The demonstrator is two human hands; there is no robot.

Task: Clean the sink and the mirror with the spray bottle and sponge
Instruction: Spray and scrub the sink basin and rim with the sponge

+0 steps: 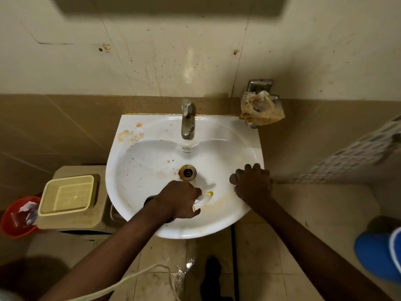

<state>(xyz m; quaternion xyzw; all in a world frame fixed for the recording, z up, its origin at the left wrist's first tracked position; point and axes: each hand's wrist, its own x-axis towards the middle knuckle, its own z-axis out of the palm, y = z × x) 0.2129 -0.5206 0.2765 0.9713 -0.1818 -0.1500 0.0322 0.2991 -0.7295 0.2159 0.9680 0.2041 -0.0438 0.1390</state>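
Now left hand (178,198) grips spray bottle (202,202) over sink (134,170); right hand (251,185) rests spread on rim.

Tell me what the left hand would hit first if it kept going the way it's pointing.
Probably the bare white bowl of the sink, near the drain. The left hand grips a spray bottle whose yellow-tipped nozzle points up-right, though depth is unclear.
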